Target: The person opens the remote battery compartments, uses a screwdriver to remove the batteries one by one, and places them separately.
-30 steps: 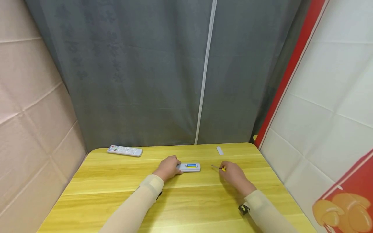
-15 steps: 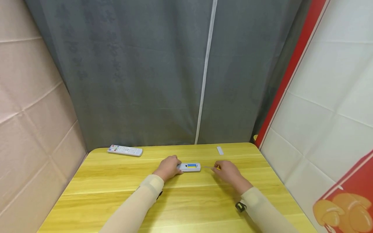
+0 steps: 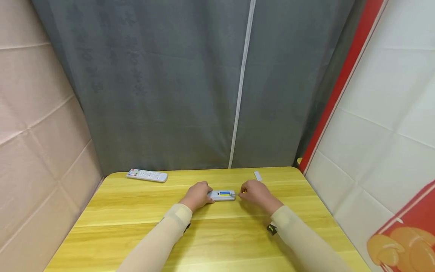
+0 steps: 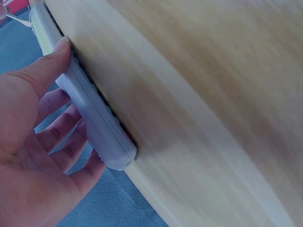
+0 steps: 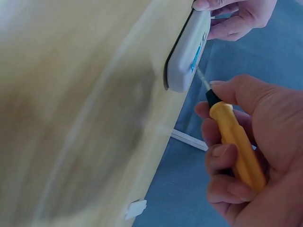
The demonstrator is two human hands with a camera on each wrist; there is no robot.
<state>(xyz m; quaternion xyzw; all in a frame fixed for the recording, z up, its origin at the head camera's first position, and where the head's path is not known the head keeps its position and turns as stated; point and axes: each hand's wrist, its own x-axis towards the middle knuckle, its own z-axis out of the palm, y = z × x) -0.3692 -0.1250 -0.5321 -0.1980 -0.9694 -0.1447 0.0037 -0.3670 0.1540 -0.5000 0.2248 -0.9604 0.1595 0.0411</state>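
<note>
A grey remote control lies face down on the table, its battery compartment uncovered. Inside show a blue and a yellow battery. My left hand grips the remote's left end, thumb along the near side and fingers along the far side. In my right hand is a screwdriver with a yellow handle, held between thumb and curled fingers. Its thin shaft reaches over the remote's right end, the tip right at the battery compartment.
The small pale battery cover lies behind my right hand. Another remote control, buttons up, lies at the back left of the wooden table. A grey curtain hangs behind the table's far edge.
My right hand has moved left with the screwdriver, bringing the tip from beside the remote to its battery compartment. The left hand and the remote have stayed in place.
</note>
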